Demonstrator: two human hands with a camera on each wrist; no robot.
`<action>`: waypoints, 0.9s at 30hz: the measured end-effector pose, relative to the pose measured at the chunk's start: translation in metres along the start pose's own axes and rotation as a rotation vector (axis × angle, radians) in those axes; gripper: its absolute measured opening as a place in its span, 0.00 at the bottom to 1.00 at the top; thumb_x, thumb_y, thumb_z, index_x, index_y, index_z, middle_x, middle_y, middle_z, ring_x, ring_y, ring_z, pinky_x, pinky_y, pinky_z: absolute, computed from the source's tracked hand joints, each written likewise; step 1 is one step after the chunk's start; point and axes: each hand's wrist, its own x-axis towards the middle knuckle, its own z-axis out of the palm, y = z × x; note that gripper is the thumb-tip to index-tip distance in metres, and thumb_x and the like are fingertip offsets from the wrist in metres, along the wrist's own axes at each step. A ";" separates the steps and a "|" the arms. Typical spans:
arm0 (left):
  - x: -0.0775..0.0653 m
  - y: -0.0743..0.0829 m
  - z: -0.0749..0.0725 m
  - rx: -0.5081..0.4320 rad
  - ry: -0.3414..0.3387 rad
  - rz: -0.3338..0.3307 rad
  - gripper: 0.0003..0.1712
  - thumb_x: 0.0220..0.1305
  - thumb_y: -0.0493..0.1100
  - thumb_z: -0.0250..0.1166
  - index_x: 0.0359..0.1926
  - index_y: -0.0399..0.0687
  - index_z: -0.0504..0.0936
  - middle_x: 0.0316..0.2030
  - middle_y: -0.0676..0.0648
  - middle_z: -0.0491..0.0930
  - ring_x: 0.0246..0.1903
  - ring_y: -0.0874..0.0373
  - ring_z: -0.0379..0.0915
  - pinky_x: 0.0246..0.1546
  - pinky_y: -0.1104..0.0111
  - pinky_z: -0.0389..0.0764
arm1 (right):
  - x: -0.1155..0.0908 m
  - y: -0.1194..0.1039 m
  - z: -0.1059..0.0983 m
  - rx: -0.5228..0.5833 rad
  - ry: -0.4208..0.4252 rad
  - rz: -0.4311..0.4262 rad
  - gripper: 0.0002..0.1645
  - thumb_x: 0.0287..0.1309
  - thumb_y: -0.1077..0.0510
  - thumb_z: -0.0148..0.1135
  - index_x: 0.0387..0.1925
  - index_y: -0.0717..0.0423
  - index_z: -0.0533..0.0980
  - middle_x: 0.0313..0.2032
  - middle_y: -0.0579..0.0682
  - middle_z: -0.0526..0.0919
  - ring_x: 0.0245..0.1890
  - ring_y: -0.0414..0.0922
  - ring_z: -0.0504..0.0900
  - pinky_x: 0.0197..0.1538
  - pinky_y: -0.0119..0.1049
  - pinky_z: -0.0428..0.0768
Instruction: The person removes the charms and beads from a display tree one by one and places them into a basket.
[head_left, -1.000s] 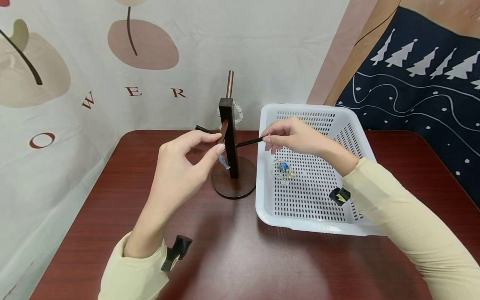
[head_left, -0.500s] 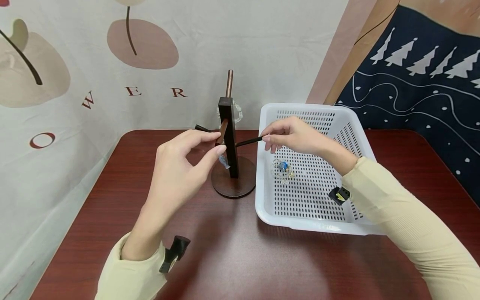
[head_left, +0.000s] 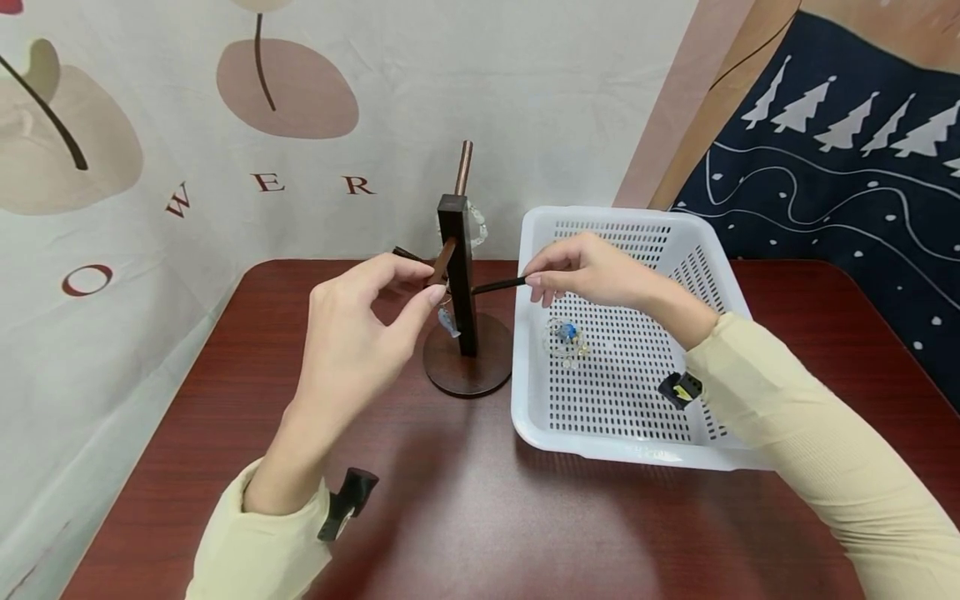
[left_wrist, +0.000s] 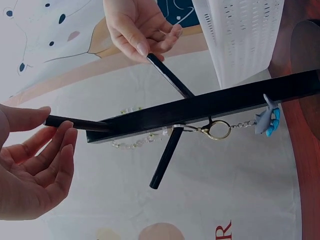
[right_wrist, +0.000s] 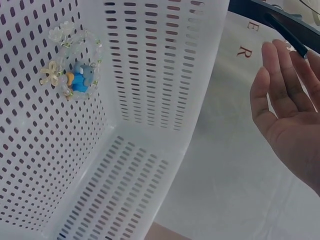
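Observation:
A dark wooden stand [head_left: 455, 283] with several pegs stands upright on a round base. My left hand [head_left: 356, 333] pinches the near peg [head_left: 444, 260] by its end between thumb and index finger. With thumb and fingertips, my right hand [head_left: 588, 273] pinches the tip of the right-hand peg [head_left: 498, 284]. A keychain with a gold ring [left_wrist: 220, 130] and a grey-blue dolphin charm [left_wrist: 263, 119] hangs at the post. Behind the post, a clear beaded bracelet [head_left: 478, 225] hangs partly hidden.
A white perforated basket [head_left: 637, 454] stands right of the stand, under my right forearm. Inside it lies a clear beaded bracelet with a blue charm [right_wrist: 80, 80] and a flower charm [right_wrist: 61, 32]. A patterned cloth [head_left: 405, 100] hangs behind the red-brown table [head_left: 465, 500].
My left hand has shifted slightly left and down, and the near peg's end with it. The top rear peg leans slightly further right, as the stand turns a little. The right hand stays put.

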 end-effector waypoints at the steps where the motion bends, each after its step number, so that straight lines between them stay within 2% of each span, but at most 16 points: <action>1: 0.000 -0.001 -0.001 -0.002 -0.003 0.001 0.05 0.52 0.36 0.67 0.33 0.42 0.83 0.27 0.53 0.81 0.28 0.65 0.74 0.31 0.67 0.71 | -0.001 0.000 -0.001 0.001 -0.004 0.003 0.12 0.61 0.63 0.54 0.42 0.68 0.77 0.30 0.56 0.82 0.30 0.47 0.81 0.40 0.42 0.76; 5: 0.002 -0.002 -0.004 -0.015 -0.016 -0.001 0.05 0.53 0.34 0.66 0.33 0.42 0.83 0.27 0.52 0.81 0.27 0.65 0.74 0.31 0.68 0.71 | -0.003 0.001 -0.003 0.002 -0.018 0.006 0.12 0.61 0.63 0.54 0.41 0.68 0.77 0.30 0.56 0.82 0.30 0.49 0.80 0.40 0.42 0.77; 10: 0.006 -0.003 -0.010 -0.014 -0.039 -0.034 0.05 0.52 0.31 0.65 0.33 0.39 0.83 0.26 0.49 0.81 0.25 0.62 0.72 0.29 0.72 0.67 | -0.006 0.004 -0.005 -0.001 -0.038 0.016 0.12 0.61 0.64 0.54 0.42 0.68 0.77 0.30 0.57 0.82 0.31 0.52 0.80 0.41 0.42 0.77; 14: 0.010 -0.006 -0.016 -0.008 -0.080 -0.081 0.06 0.54 0.31 0.63 0.34 0.40 0.83 0.25 0.49 0.81 0.23 0.63 0.70 0.25 0.74 0.65 | -0.009 0.006 -0.008 -0.003 -0.043 0.026 0.12 0.61 0.64 0.54 0.43 0.68 0.76 0.31 0.57 0.81 0.31 0.52 0.80 0.41 0.42 0.77; 19: 0.016 -0.013 -0.025 -0.027 -0.141 -0.135 0.07 0.57 0.32 0.61 0.36 0.41 0.83 0.27 0.48 0.82 0.23 0.63 0.71 0.26 0.76 0.68 | -0.013 0.007 -0.012 -0.025 -0.034 0.033 0.13 0.61 0.63 0.54 0.44 0.67 0.76 0.32 0.57 0.81 0.32 0.52 0.80 0.42 0.43 0.77; 27: 0.021 -0.025 -0.036 -0.041 -0.208 -0.176 0.07 0.60 0.36 0.61 0.38 0.42 0.83 0.29 0.47 0.82 0.22 0.63 0.69 0.25 0.74 0.66 | -0.014 0.006 -0.018 -0.052 -0.012 0.040 0.13 0.61 0.62 0.54 0.45 0.66 0.77 0.32 0.55 0.82 0.32 0.52 0.80 0.41 0.44 0.77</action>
